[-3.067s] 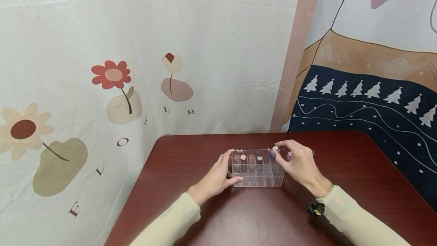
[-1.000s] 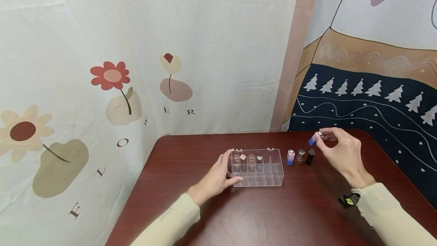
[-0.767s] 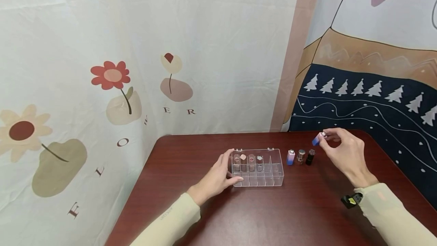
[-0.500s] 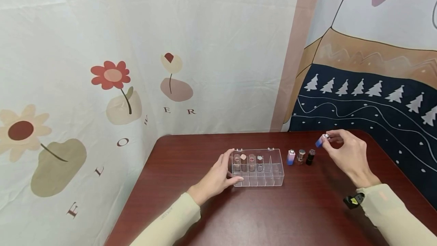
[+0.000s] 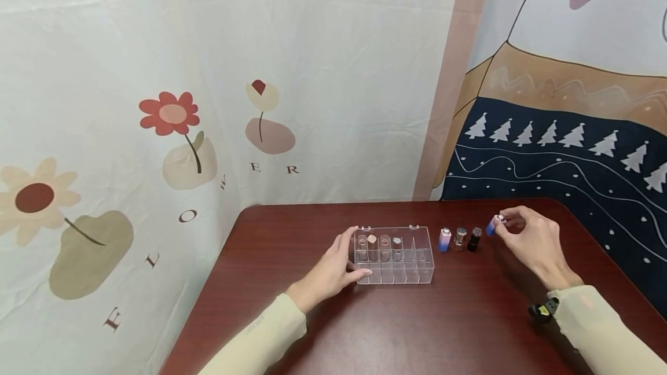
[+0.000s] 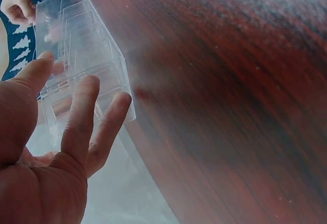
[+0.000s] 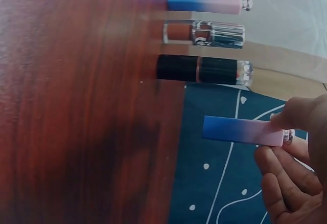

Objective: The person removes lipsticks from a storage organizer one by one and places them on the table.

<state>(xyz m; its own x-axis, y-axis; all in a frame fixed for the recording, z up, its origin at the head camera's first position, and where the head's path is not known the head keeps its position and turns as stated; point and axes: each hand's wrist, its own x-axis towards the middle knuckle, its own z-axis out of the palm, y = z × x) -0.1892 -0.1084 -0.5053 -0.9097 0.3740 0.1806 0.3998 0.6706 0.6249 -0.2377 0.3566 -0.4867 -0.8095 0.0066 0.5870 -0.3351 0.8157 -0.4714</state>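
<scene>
My left hand (image 5: 328, 271) holds the left end of a clear compartment box (image 5: 396, 283), thumb at the front edge and fingers at the back corner. In the left wrist view its fingers spread against the clear plastic wall (image 6: 76, 40). Several lipsticks (image 5: 385, 247) stand in the box's back compartments. My right hand (image 5: 534, 242) pinches a blue-and-pink lipstick (image 7: 230, 130) by its pink end, near the silver knob. It hangs slightly tilted, blue end down, to the right of a black lipstick (image 5: 474, 240).
Beside the black one stand a clear-and-silver lipstick (image 5: 460, 238) and another blue-and-pink lipstick (image 5: 444, 239), in a row right of the box. The brown table (image 5: 365, 334) ends at a pale printed curtain (image 5: 333, 74) and a navy tree-patterned one (image 5: 547, 161).
My right hand has carried the blue-and-pink lipstick from the box's back right corner to beyond the black lipstick, lowering it over the last second. My left hand has stayed on the box.
</scene>
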